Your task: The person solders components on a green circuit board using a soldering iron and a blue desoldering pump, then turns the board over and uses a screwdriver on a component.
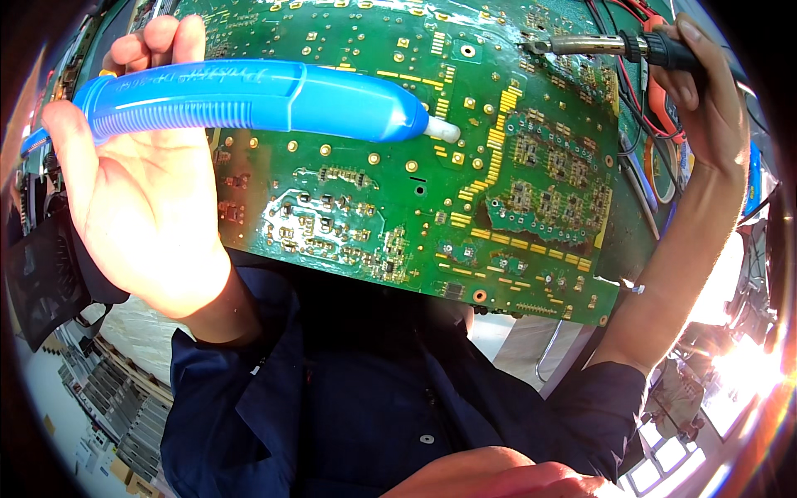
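A large green circuit board [398, 183] with gold pads and small components fills the upper middle. My left hand [141, 183] grips a blue desoldering pump [249, 104] held level across the board, its white tip near the gold pads at the board's centre. My right hand [706, 100] at the upper right holds a soldering iron [598, 46] by its black handle. The iron's metal tip points left and rests at the board's top right area. Both forearms come up from my dark blue shirt.
Red and black wires [639, 91] and an orange-handled tool lie right of the board. Dark equipment [46, 274] sits at the left, with stacked trays or racks [108, 398] below it. Bright light glares at the lower right.
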{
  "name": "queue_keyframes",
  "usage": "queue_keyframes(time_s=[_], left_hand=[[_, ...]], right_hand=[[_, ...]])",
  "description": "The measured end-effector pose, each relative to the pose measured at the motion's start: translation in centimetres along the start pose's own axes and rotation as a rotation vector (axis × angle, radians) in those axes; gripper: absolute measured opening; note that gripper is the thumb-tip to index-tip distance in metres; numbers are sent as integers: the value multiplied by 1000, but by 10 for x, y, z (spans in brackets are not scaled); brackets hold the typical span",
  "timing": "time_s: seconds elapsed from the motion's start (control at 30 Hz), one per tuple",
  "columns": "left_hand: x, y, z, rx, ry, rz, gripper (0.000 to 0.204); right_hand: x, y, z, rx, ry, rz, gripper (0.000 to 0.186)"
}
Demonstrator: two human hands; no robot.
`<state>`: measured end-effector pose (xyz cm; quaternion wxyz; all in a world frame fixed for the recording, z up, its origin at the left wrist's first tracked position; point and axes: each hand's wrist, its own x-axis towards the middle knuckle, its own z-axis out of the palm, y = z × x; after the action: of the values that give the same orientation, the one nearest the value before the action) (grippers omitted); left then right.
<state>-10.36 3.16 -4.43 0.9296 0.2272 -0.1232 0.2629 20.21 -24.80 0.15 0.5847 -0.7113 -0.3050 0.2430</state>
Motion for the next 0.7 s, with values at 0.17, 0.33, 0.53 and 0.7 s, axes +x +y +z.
queue_keyframes(time_s=[0.17, 0.33, 0.53, 0.7], left_hand=[[0, 1, 1, 6, 9, 1, 55], [0, 2, 1, 5, 11, 12, 54], [0, -1, 2, -4, -7, -2, 55], [0, -1, 2, 20, 11, 3, 56]], right_hand=[[-1, -1, -1, 21, 37, 28, 33], [-1, -4, 7, 21, 55, 38, 33], [0, -5, 7, 1, 10, 57, 33], [-3, -6, 8, -16, 96, 45, 33]])
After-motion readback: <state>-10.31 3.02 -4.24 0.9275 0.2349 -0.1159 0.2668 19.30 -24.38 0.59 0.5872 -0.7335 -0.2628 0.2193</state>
